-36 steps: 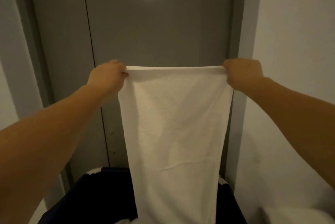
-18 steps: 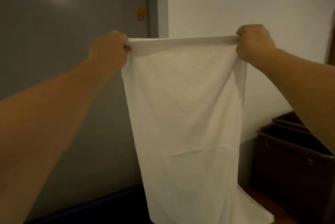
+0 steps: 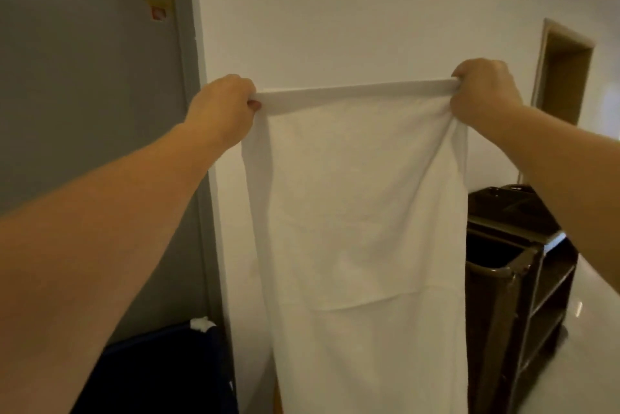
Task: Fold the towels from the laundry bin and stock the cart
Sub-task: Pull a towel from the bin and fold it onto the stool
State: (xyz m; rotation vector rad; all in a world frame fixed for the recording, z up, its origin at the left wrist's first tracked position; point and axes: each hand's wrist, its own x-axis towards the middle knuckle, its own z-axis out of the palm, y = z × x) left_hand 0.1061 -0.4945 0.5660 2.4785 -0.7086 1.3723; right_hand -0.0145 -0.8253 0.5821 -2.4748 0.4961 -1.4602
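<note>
A long white towel hangs in front of me, stretched flat at chest height. My left hand grips its top left corner and my right hand grips its top right corner, so the top edge is taut between them. A fold line crosses the cloth low down, and its lower end runs out of the frame. The dark blue laundry bin stands at the lower left with a bit of white cloth on its rim. The dark brown cart with open shelves stands at the right, partly behind the towel.
A grey door fills the left side, with a white wall beside it. A wood-framed doorway opens at the far right. Pale glossy floor lies to the right of the cart.
I have turned to the right with the towel held up in both hands. The door has slid to the left and the cart has come into view at the right.
</note>
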